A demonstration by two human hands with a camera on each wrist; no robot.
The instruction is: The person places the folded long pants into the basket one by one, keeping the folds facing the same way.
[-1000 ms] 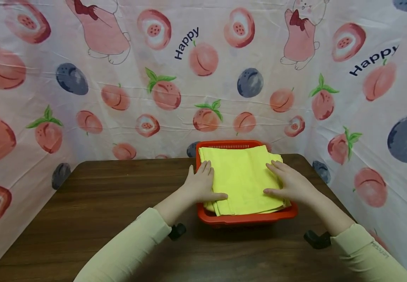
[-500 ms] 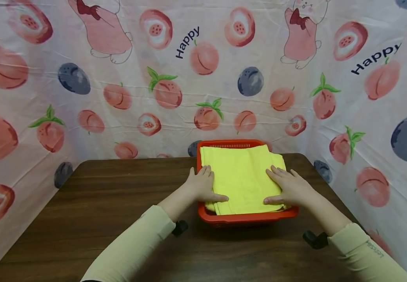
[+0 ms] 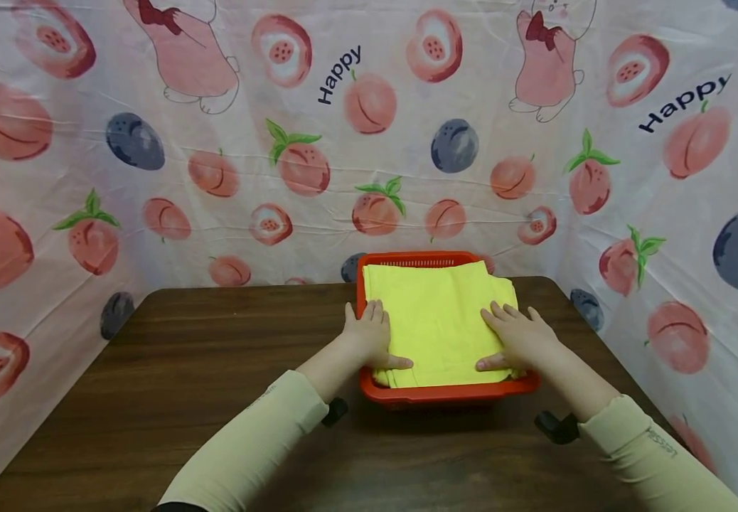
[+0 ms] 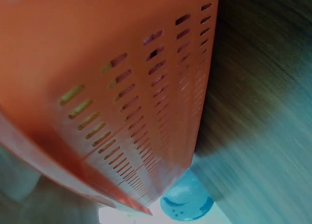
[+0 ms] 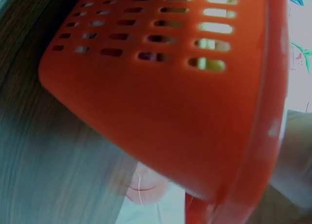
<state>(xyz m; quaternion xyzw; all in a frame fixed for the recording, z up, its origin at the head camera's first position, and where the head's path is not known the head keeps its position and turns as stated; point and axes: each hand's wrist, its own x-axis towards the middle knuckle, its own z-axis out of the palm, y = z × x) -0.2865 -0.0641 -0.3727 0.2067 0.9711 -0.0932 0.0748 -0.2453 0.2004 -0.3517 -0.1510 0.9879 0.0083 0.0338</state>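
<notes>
A folded yellow cloth (image 3: 436, 320) lies on top in a red slotted plastic basket (image 3: 452, 393). My left hand (image 3: 372, 340) rests on the cloth's left side, over the basket rim, with fingers spread and the thumb pointing right. Opposite it, my right hand (image 3: 522, 338) lies on the cloth's right side, fingers spread across its edge. In the left wrist view the slotted basket wall (image 4: 122, 53) fills most of the picture, and yellow and reddish material shows through the slots. The right wrist view shows the other basket wall (image 5: 161, 97), with part of the hand (image 5: 295, 160) beyond the rim.
The basket stands on a dark wooden table (image 3: 228, 370), toward its back right. A fruit-print curtain (image 3: 318, 142) surrounds the table at the back and both sides. Black wrist-camera pieces (image 3: 557, 427) hang below the forearms.
Both hands have stayed on the cloth. The right hand has slid slightly toward the near side and its fingers have spread; the cloth and basket look almost unmoved.
</notes>
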